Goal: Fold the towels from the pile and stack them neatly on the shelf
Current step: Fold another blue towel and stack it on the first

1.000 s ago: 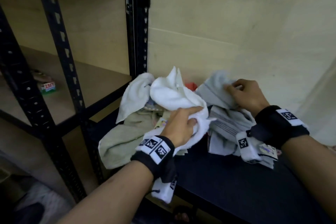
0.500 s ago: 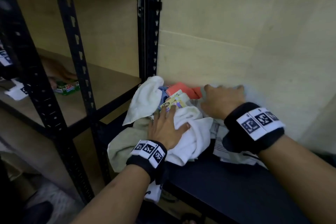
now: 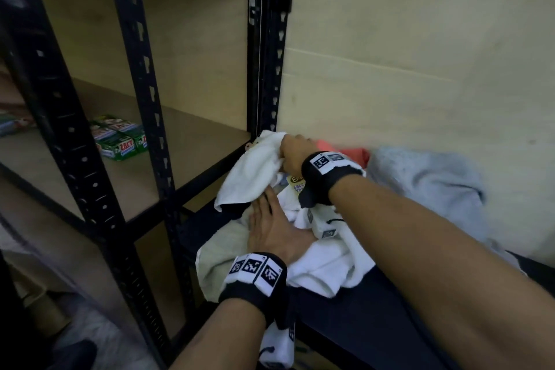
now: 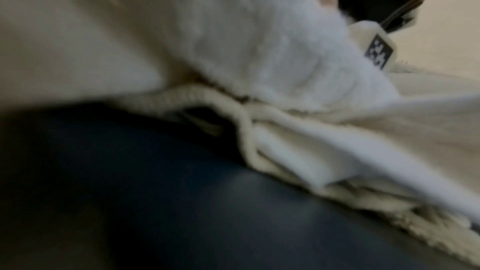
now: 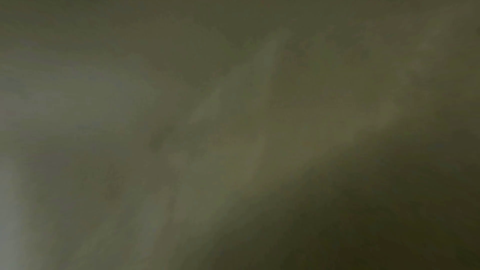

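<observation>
right hand point(image 3: 295, 152): reaches across the left arm, fingers curled on the top edge of the cream towel point(image 3: 252, 173); exact pinch hidden behind the knuckles. Right wrist view is dark murk, no help.
left hand point(image 3: 271, 227): flat, fingers straight, pressing down on the pile point(image 3: 324, 261), just below and nearer the body than the right hand.
cream towel: hangs from the right hand down and left toward the shelf post point(image 3: 271, 75); long axis runs top-right to bottom-left, lower end loose just beyond the left hand's fingertips.
pile: white and pale-green towels on the dark worktop point(image 3: 375, 324), under and right of the left hand; grey towel point(image 3: 420, 186) further right, apart from both hands; something orange point(image 3: 354, 153) behind the right wrist.
shelf point(image 3: 186, 141): left of both hands, past the post; green packets point(image 3: 120, 138) on it.
nearer hand: left is closer to the loose lower end.
likely next: lift towel clear, left hand takes the free end. Risk: the pile drags along.
</observation>
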